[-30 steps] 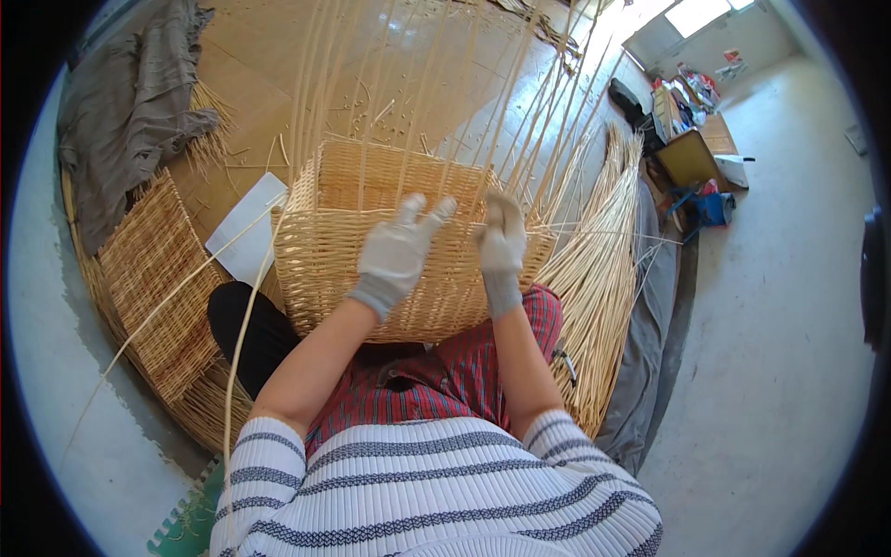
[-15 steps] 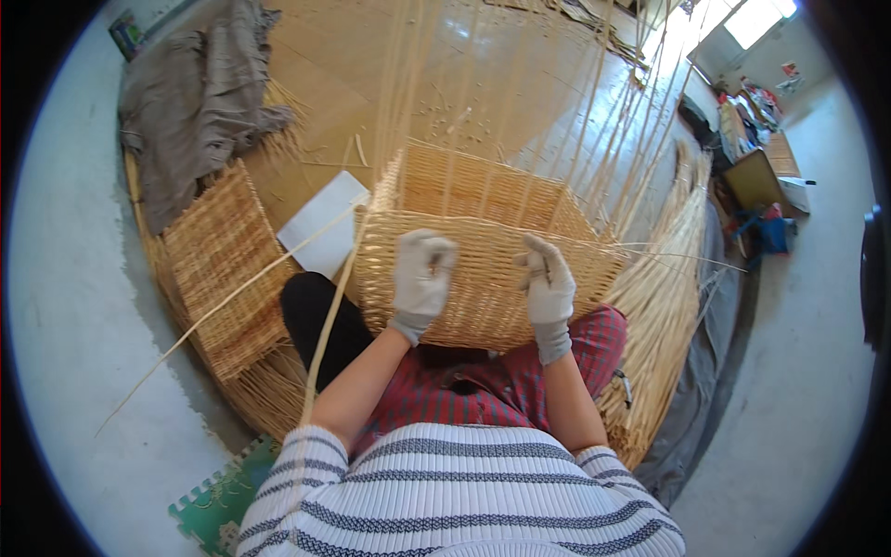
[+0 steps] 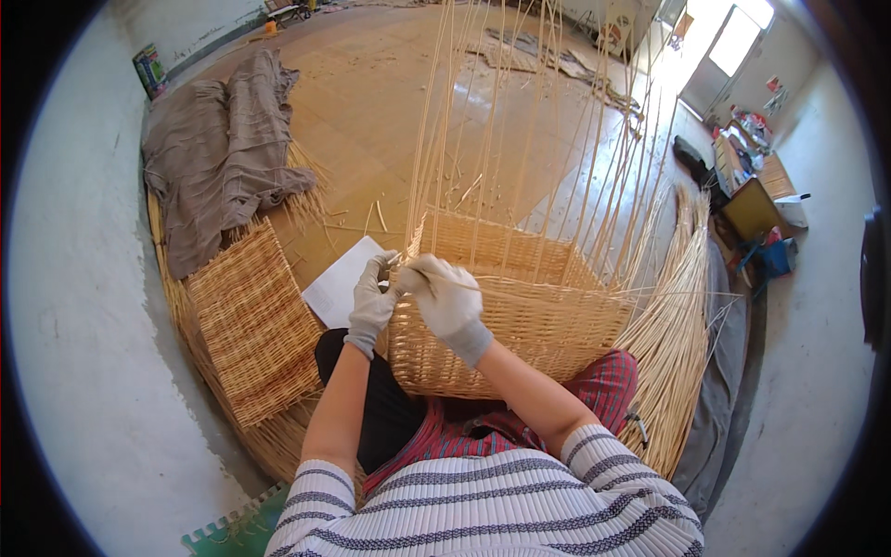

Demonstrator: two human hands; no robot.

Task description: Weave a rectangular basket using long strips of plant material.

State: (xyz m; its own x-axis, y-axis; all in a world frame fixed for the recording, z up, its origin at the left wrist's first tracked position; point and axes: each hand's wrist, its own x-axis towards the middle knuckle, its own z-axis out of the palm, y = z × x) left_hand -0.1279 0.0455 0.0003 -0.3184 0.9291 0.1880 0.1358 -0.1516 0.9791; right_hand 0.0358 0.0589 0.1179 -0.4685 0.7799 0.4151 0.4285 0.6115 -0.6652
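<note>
A rectangular wicker basket (image 3: 510,325) of pale woven willow sits in front of me against my crossed legs. Tall uncut stakes (image 3: 531,139) rise from its walls. Both my hands wear white work gloves and meet at the basket's near left corner. My left hand (image 3: 371,302) is closed at the rim there, its fingertips pinching a wicker strand by the corner. My right hand (image 3: 447,297) is closed beside it, over the top of the front wall, with a thin wicker strand showing across its fingers. The glove hides exactly how the strand runs.
To the left lie a woven wicker panel (image 3: 255,325), a white sheet (image 3: 343,283) and a grey-brown cloth (image 3: 223,158) over more wicker. A bundle of long wicker rods (image 3: 668,343) lies to the right. A cluttered wooden stand (image 3: 756,204) is by the right wall.
Both hands have moved to the basket's left corner, the right hand crossing leftward along the front wall. The long strand that hung past my left arm has left that place. The view has tilted up.
</note>
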